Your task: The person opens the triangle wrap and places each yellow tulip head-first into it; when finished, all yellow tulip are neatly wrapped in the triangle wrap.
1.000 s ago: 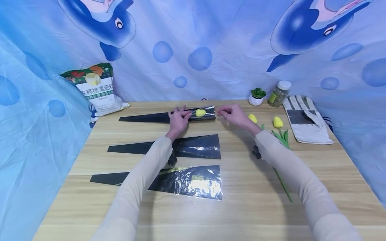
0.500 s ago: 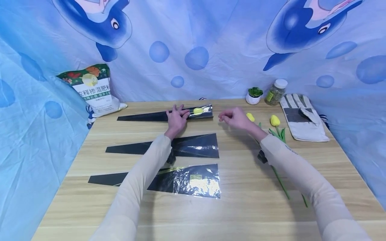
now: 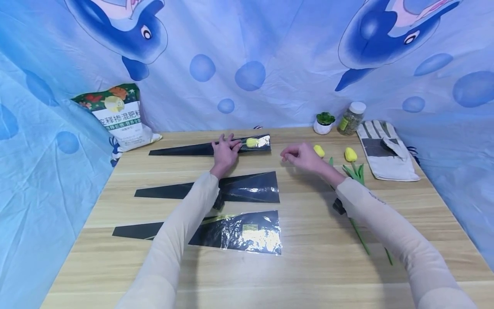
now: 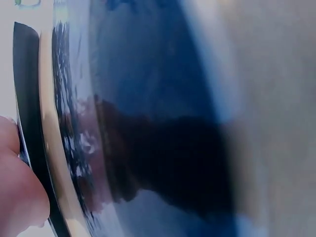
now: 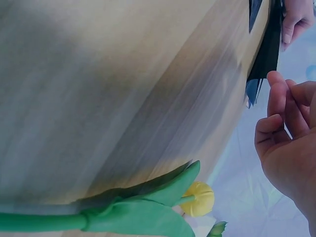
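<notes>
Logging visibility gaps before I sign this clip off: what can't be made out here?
Head view: most of the stem of the wrapped yellow tulip, covered by the left hand and dark wrapper.
Head view: parts of the loose tulips' stems, behind the right sleeve.
Left wrist view: much of the left hand, cut off by the left edge.
Right wrist view: whether the right hand pinches anything, too fine to tell.

Below the hands [image 3: 225, 153], a wood desk [image 3: 320, 244]; beyond and to both sides, blue cloth [image 3: 295, 47] printed with 2 sea animals [image 3: 119, 36].

Black wrapper [image 3: 193, 150] partly hidden under left grip [image 3: 225, 154].
</notes>
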Motion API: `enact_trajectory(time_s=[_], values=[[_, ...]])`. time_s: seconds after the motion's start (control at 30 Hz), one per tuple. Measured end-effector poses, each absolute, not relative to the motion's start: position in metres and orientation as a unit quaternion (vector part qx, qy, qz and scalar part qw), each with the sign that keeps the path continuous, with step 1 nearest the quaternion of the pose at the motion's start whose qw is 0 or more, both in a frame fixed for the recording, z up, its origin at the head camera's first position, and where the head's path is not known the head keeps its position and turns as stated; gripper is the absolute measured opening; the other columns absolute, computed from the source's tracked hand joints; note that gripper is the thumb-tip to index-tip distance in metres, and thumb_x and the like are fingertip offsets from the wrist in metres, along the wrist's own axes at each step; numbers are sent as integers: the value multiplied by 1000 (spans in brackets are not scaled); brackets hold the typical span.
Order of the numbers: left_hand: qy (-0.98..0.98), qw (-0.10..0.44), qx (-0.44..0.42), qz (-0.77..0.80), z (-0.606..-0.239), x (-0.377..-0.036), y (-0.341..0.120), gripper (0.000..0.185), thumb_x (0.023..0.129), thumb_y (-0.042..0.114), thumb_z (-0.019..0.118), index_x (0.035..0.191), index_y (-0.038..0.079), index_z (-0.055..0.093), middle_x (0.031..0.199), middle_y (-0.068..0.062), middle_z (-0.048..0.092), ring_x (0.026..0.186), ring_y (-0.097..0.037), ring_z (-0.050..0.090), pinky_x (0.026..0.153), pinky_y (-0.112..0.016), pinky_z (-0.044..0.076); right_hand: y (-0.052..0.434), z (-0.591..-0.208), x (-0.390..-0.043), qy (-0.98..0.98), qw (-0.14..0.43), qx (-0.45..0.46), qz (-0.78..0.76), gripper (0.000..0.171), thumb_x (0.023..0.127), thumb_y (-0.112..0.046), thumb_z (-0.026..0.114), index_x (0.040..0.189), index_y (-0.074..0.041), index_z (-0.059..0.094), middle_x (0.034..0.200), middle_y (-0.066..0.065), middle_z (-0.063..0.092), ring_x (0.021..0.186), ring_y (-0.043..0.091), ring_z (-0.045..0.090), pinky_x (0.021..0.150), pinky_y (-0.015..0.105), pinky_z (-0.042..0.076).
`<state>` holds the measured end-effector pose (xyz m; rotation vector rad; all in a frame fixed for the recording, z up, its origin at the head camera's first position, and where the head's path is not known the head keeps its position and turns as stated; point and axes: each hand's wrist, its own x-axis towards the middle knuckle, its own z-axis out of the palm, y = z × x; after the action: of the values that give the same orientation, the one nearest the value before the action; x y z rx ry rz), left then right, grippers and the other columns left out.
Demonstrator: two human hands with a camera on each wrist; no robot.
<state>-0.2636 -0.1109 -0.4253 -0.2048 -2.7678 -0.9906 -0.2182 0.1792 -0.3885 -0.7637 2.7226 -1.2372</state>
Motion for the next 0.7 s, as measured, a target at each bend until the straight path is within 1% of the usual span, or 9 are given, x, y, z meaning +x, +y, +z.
enact_trajectory(time_s=[0.2,0.3,0.37,0.43,0.5,0.53,0.57,0.63,0.7], values=[[-931,92,-96,-339,-422,-256,-112,28,100,22,63,123,8,71,148,-12,49,146,-38,27,117,-61,5,181,-388,-210,883,53,-221,-411,20,97,-2,60,112,5,71,92,12,74,84,29,67,68,30,52],[-923,94,-115,-356,-412,-247,-112,27,100,19,64,122,6,72,145,-14,51,143,-37,34,119,-55,13,184,-387,-208,878,46,-230,-418,19,97,0,60,111,6,71,92,14,74,82,31,68,65,27,52],[-913,101,-137,-372,-406,-237,-114,24,98,16,67,117,4,73,139,-16,57,129,-34,53,111,-46,36,186,-386,-206,875,38,-239,-418,19,96,1,60,110,7,72,91,14,74,79,30,67,63,26,51],[-908,85,-151,-382,-398,-222,-115,22,97,14,68,114,3,74,134,-17,60,110,-32,66,89,-38,52,188,-385,-203,875,35,-243,-417,18,96,1,60,109,7,72,91,14,74,78,30,68,62,24,51],[-903,61,-166,-391,-392,-206,-116,21,95,13,70,112,1,74,130,-17,62,90,-32,72,66,-35,55,189,-383,-199,876,35,-240,-417,18,96,1,60,108,7,72,90,13,74,77,29,67,61,24,50],[-903,43,-169,-392,-390,-197,-116,21,95,13,70,112,1,74,130,-18,62,90,-32,72,65,-34,55,190,-382,-197,877,35,-240,-416,18,96,1,60,108,7,72,90,13,74,77,28,67,61,24,50],[-905,24,-172,-388,-389,-189,-116,23,95,13,70,113,0,73,132,-18,61,105,-35,68,79,-38,56,190,-381,-195,877,37,-238,-415,18,96,1,60,108,7,72,90,13,74,77,28,67,61,24,50],[-909,-10,-177,-378,-390,-174,-116,27,95,15,70,117,0,72,137,-19,57,113,-39,63,94,-47,52,190,-380,-192,878,47,-233,-416,17,96,1,61,108,6,72,90,12,74,73,27,65,58,24,49],[-915,-31,-183,-359,-395,-163,-116,31,95,18,70,121,1,70,141,-19,53,136,-43,42,113,-55,30,189,-380,-188,877,57,-235,-415,17,96,1,62,109,5,72,91,12,74,72,25,63,58,24,48]])
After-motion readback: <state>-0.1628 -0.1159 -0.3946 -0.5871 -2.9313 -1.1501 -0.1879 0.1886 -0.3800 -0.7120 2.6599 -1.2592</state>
